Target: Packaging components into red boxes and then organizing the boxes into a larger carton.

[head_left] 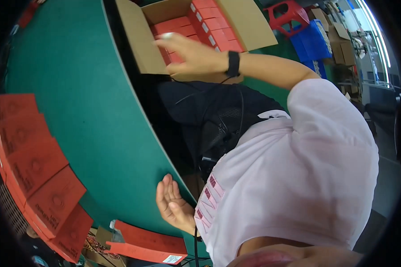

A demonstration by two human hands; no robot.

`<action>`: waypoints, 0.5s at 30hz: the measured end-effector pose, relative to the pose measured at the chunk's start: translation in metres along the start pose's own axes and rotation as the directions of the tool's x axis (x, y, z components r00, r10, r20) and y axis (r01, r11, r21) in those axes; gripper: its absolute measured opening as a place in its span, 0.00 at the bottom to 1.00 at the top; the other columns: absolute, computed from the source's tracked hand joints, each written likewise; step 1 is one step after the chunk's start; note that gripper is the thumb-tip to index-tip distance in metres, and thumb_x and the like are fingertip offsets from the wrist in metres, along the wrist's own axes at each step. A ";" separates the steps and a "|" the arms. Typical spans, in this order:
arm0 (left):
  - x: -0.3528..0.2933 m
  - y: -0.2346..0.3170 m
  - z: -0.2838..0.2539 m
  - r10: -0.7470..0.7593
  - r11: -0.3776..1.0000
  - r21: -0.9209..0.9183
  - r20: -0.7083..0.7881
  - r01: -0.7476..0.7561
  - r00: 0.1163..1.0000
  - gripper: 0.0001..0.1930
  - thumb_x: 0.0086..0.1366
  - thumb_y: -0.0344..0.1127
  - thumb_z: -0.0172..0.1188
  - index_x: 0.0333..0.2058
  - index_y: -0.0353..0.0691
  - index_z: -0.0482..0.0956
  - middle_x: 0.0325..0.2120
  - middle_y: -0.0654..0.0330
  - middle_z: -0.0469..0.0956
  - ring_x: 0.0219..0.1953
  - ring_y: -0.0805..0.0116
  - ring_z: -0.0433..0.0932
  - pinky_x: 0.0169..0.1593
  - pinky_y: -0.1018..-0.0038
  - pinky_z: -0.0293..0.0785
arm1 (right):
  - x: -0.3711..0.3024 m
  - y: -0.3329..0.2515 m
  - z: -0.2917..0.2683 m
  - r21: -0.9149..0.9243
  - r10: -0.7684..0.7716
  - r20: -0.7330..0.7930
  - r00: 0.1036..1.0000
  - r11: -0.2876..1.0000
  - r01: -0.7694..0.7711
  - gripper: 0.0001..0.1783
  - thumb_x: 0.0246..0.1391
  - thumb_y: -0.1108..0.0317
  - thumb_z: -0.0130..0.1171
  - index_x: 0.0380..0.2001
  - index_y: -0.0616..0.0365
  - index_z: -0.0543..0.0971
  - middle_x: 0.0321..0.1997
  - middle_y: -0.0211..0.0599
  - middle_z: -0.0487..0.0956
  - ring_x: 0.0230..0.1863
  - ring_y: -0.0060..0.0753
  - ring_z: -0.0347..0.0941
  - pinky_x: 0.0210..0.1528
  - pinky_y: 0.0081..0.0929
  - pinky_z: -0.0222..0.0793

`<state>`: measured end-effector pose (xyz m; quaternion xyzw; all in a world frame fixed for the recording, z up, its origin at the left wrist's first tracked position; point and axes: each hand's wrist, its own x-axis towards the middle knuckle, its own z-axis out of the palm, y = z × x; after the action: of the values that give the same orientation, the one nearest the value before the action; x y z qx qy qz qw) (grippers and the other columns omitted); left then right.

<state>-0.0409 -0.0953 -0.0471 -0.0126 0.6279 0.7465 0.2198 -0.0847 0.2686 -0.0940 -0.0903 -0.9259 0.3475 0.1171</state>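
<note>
While the right hand (189, 53) is reaching open-fingered over the cardboard box (140, 42) of red packs (209, 24), the left hand (171, 204) is resting open, empty, against the green table (84, 102) edge.

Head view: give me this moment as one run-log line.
right hand: open, over red boxes in cardboard carton | left hand: open, empty, at green table edge | red boxes stacked far left

The middle of the green counter (75, 89) lay bare. Red boxes (31, 164) crowded its left edge, and the cardboard box (138, 40) was nearly full.
</note>
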 end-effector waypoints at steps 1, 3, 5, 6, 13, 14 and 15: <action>0.000 0.002 0.002 -0.003 1.000 0.030 0.011 0.003 1.000 0.30 0.73 0.46 0.53 0.62 0.24 0.65 0.56 0.40 0.75 0.62 0.50 0.73 0.65 0.63 0.70 | -0.025 0.078 -0.013 -0.204 0.066 0.023 0.998 0.977 -0.060 0.41 0.55 0.57 0.65 0.67 0.64 0.64 0.66 0.56 0.66 0.67 0.54 0.64 0.67 0.41 0.63; -0.004 -0.003 -0.002 -0.003 0.998 0.064 -0.002 0.003 1.000 0.30 0.73 0.46 0.53 0.62 0.24 0.65 0.55 0.40 0.75 0.61 0.51 0.74 0.64 0.64 0.70 | -0.089 0.175 -0.036 -0.333 0.412 0.050 0.910 0.866 -0.374 0.42 0.55 0.56 0.65 0.67 0.66 0.63 0.61 0.61 0.71 0.64 0.56 0.67 0.64 0.43 0.65; -0.007 -0.005 -0.004 0.005 0.992 0.122 -0.017 -0.003 1.000 0.33 0.72 0.48 0.56 0.63 0.24 0.64 0.55 0.41 0.75 0.60 0.52 0.74 0.64 0.63 0.70 | -0.136 0.231 -0.058 -0.530 0.729 0.267 0.631 0.657 -0.536 0.46 0.47 0.54 0.70 0.66 0.64 0.65 0.59 0.63 0.72 0.63 0.59 0.68 0.64 0.47 0.65; -0.010 -0.003 0.003 0.036 0.989 0.145 -0.035 -0.031 0.999 0.34 0.71 0.49 0.56 0.63 0.24 0.64 0.55 0.41 0.74 0.60 0.51 0.74 0.64 0.62 0.70 | -0.156 0.254 -0.059 -0.649 0.810 0.350 0.472 0.572 -0.502 0.47 0.44 0.54 0.72 0.65 0.63 0.66 0.60 0.63 0.71 0.63 0.61 0.67 0.64 0.49 0.65; -0.003 0.030 0.046 0.085 0.973 0.188 0.255 -0.135 0.963 0.43 0.66 0.64 0.58 0.66 0.33 0.63 0.57 0.45 0.72 0.60 0.49 0.72 0.66 0.53 0.66 | -0.219 0.315 -0.030 -0.719 0.445 0.279 0.851 0.684 -0.122 0.46 0.46 0.49 0.72 0.64 0.61 0.67 0.66 0.60 0.64 0.62 0.65 0.66 0.65 0.54 0.62; 0.002 0.032 0.063 0.108 0.974 0.156 0.303 -0.162 0.947 0.46 0.64 0.65 0.59 0.66 0.31 0.62 0.56 0.44 0.73 0.59 0.48 0.74 0.64 0.53 0.68 | -0.217 0.324 -0.031 -0.646 0.400 0.260 0.879 0.749 -0.150 0.45 0.49 0.47 0.70 0.64 0.61 0.67 0.66 0.61 0.64 0.62 0.64 0.66 0.65 0.53 0.62; 0.010 0.035 0.085 0.113 0.970 0.174 0.288 -0.168 0.951 0.46 0.64 0.65 0.59 0.66 0.31 0.62 0.56 0.44 0.73 0.59 0.48 0.74 0.64 0.53 0.68 | -0.206 0.334 -0.030 -0.562 0.348 0.241 0.906 0.811 -0.162 0.44 0.52 0.46 0.67 0.65 0.62 0.67 0.66 0.62 0.65 0.62 0.63 0.66 0.66 0.52 0.61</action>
<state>-0.0408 -0.0162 0.0007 0.1580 0.6608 0.6893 0.2515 0.1488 0.4841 -0.3263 -0.1842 -0.9704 0.1013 -0.1188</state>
